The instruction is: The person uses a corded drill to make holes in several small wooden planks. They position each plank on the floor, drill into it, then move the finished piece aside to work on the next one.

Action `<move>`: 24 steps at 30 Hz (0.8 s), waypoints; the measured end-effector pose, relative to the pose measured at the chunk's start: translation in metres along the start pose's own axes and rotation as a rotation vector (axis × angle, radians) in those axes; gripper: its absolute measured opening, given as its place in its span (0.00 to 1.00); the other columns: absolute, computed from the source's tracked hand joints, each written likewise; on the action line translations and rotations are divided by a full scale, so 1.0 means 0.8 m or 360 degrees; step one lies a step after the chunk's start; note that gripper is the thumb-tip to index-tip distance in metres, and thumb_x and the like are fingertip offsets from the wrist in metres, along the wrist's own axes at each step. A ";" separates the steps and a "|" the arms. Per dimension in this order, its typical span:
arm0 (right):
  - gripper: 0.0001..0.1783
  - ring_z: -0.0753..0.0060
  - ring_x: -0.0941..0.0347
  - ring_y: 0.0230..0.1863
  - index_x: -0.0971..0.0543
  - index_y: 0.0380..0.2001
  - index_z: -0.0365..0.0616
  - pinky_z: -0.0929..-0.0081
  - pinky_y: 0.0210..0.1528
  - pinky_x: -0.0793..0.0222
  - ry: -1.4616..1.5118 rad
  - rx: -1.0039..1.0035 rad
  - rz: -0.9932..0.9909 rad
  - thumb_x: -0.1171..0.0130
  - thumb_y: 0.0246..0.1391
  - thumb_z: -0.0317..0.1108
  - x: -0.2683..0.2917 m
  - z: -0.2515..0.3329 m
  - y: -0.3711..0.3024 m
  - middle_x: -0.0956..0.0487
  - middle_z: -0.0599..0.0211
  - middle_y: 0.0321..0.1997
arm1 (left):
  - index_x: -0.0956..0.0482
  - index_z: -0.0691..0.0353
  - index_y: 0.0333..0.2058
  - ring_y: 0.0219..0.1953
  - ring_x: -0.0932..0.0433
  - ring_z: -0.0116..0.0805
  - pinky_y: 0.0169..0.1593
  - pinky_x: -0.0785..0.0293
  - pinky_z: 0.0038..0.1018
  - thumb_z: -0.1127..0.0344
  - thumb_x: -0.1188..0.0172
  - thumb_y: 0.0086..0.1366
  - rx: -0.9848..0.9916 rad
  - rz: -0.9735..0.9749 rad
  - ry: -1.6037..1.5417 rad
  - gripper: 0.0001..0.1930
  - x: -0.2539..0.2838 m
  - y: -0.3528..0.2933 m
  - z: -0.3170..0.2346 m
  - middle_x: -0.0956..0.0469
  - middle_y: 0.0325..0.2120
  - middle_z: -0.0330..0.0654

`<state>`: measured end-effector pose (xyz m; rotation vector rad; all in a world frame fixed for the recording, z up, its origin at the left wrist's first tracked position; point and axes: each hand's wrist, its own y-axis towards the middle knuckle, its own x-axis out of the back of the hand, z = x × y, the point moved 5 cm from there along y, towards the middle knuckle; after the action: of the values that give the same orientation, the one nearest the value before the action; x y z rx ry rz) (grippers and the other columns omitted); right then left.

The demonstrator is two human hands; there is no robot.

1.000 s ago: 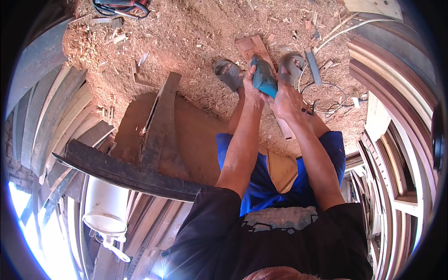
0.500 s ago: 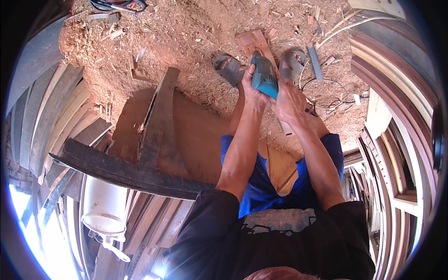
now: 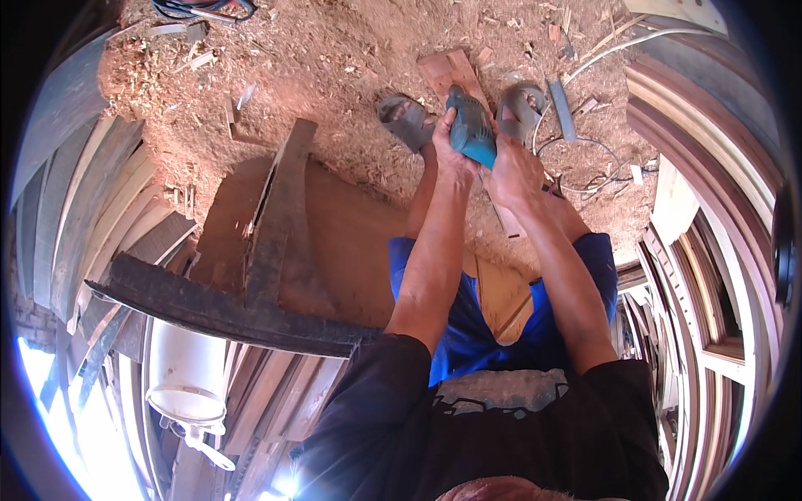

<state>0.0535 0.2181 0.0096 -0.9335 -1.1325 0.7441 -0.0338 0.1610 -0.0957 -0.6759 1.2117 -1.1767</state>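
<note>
A teal and dark power drill (image 3: 472, 138) is held between my two hands, its dark nose pointing away from me. My left hand (image 3: 451, 153) wraps the drill's left side. My right hand (image 3: 515, 173) closes round its right rear part, with the fingers mostly hidden. Under the drill a narrow reddish-brown board (image 3: 448, 68) lies lengthwise on the ground between my sandalled feet. The drill's nose is over the board's far part; whether a bit touches the wood, I cannot tell. The board's near end shows below my right hand.
Wood shavings cover the ground. A pale cable (image 3: 601, 57) curves at the right, near a grey flat strip (image 3: 562, 110). A dark-edged wooden piece (image 3: 225, 292) stands at my left, beside a white bucket (image 3: 185, 367). Stacked planks (image 3: 92, 209) line the left; wooden frames (image 3: 710, 150) line the right.
The whole view has shifted slightly, with the ground and planks a little further left. Both hands keep their hold on the drill, which stays over the board.
</note>
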 end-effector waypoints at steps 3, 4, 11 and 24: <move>0.37 0.44 0.19 0.49 0.30 0.58 0.36 0.51 0.48 0.22 0.0022 -0.0026 -0.0002 0.26 0.47 0.38 0.001 0.002 -0.004 0.19 0.45 0.46 | 0.22 0.65 0.49 0.42 0.18 0.58 0.48 0.19 0.52 0.50 0.38 0.59 -0.0030 0.0012 0.0066 0.27 0.012 0.001 -0.001 0.18 0.41 0.55; 0.43 0.45 0.21 0.52 0.33 0.65 0.40 0.51 0.48 0.21 0.0023 -0.0039 -0.0024 0.26 0.47 0.38 -0.002 0.000 -0.003 0.19 0.46 0.46 | 0.22 0.65 0.49 0.42 0.18 0.58 0.48 0.19 0.52 0.50 0.38 0.59 -0.0019 0.0008 0.0089 0.27 0.012 0.002 -0.002 0.18 0.41 0.56; 0.45 0.44 0.21 0.52 0.35 0.71 0.42 0.51 0.48 0.22 0.0054 -0.0085 0.0063 0.29 0.50 0.37 -0.001 -0.001 0.004 0.18 0.46 0.46 | 0.21 0.64 0.50 0.40 0.17 0.57 0.46 0.18 0.51 0.49 0.38 0.59 0.0069 -0.0007 0.0012 0.27 0.012 0.010 -0.002 0.17 0.41 0.56; 0.52 0.42 0.19 0.47 0.37 0.72 0.44 0.50 0.46 0.21 0.0071 -0.0106 0.0078 0.25 0.48 0.50 0.002 0.003 0.007 0.17 0.47 0.43 | 0.21 0.62 0.50 0.41 0.17 0.55 0.48 0.18 0.51 0.51 0.39 0.60 0.0002 0.0054 0.0035 0.25 0.015 0.016 -0.009 0.16 0.42 0.53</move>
<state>0.0514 0.2226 0.0057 -1.0323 -1.1040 0.7252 -0.0373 0.1554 -0.1131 -0.6409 1.2362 -1.1589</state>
